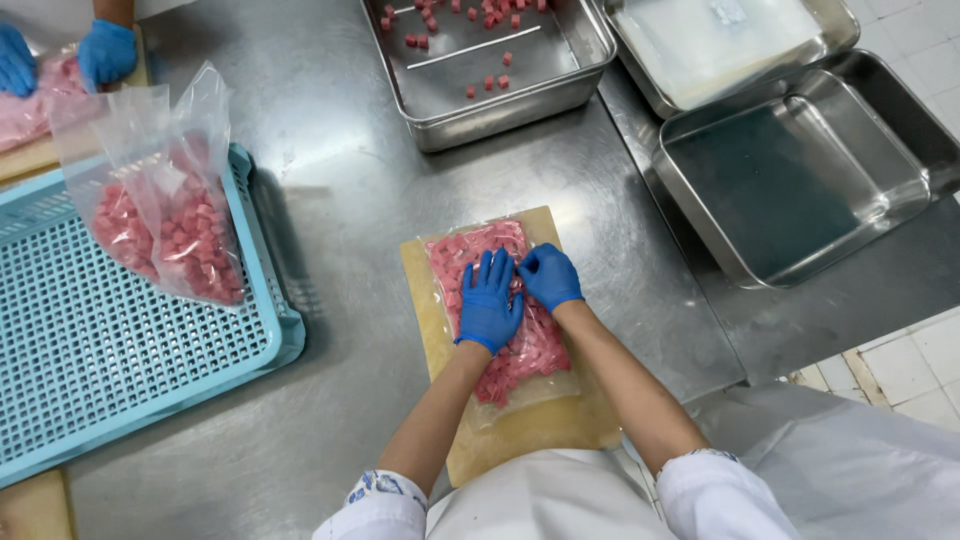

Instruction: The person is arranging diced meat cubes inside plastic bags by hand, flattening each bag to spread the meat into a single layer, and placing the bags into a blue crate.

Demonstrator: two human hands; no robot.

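— Steel covers the whole table [340, 200] under me. What do you see nearest?

— Nearest I see a pale cutting board [520, 425], and on it lies a clear bag of pink cubes [515, 355], flat, with its long side running away from me.

— And your hands?

— Both wear blue gloves. My left hand [488, 300] is flat and spread on the bag, fingers pointing far. My right hand [548, 275] is just beside it, also pressing on the bag, the fingertips touching the left ones. Neither hand is closed around anything; they rest on top, together.

— What is on the left?

— A light blue perforated tray [90, 350], and two more filled bags [165, 225] lean at its far edge, mouths open upward. In the far left corner another person's gloved hands [105, 50] rest on one more pink bag.

— And far right?

— An empty steel pan [800, 185]. Behind it, another pan holds something white [720, 40]. Far centre, a steel pan [490, 65] holds a few loose pink cubes.
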